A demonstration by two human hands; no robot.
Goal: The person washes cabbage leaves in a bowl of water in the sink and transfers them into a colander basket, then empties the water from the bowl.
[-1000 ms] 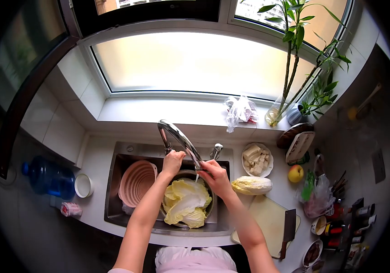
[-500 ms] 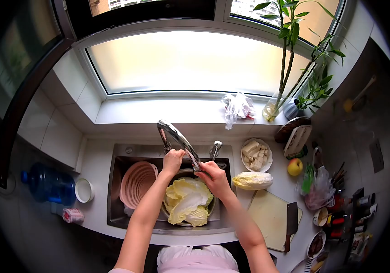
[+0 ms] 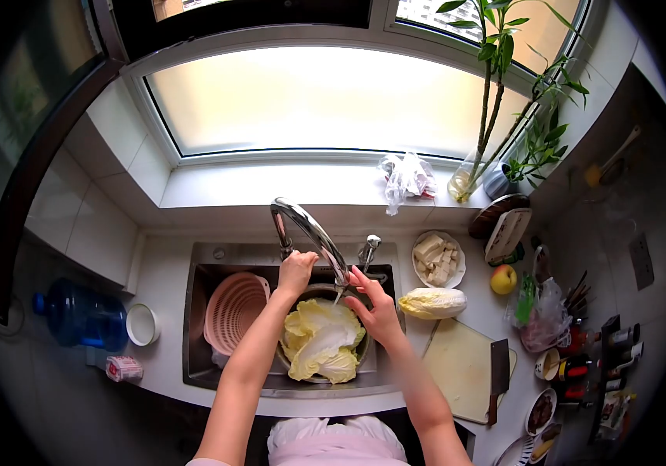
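My left hand (image 3: pixel 296 272) is closed at the base of the chrome faucet (image 3: pixel 313 225); the part within its fingers is hidden. A thin stream of water (image 3: pixel 338 296) comes from the spout. Beside the spout end is my right hand (image 3: pixel 374 307), its fingers apart and holding nothing, with the fingertips close to the metal. Below both hands, pale yellow napa cabbage leaves (image 3: pixel 322 342) are heaped in a round metal bowl (image 3: pixel 364 356) in the sink (image 3: pixel 213 378). A pink colander (image 3: pixel 234 314) leans in the sink's left side.
Right of the sink are a plate of tofu (image 3: pixel 438 260), a napa cabbage (image 3: pixel 432 304), a cutting board (image 3: pixel 457 373) with a cleaver (image 3: pixel 499 373), and an apple (image 3: pixel 503 278). At left stand a blue water jug (image 3: pixel 84 314) and white bowl (image 3: pixel 143 325).
My right hand has let go of the spout end and moved slightly right and down, fingers spreading. Water now shows below the spout. My left hand stays at the faucet base.
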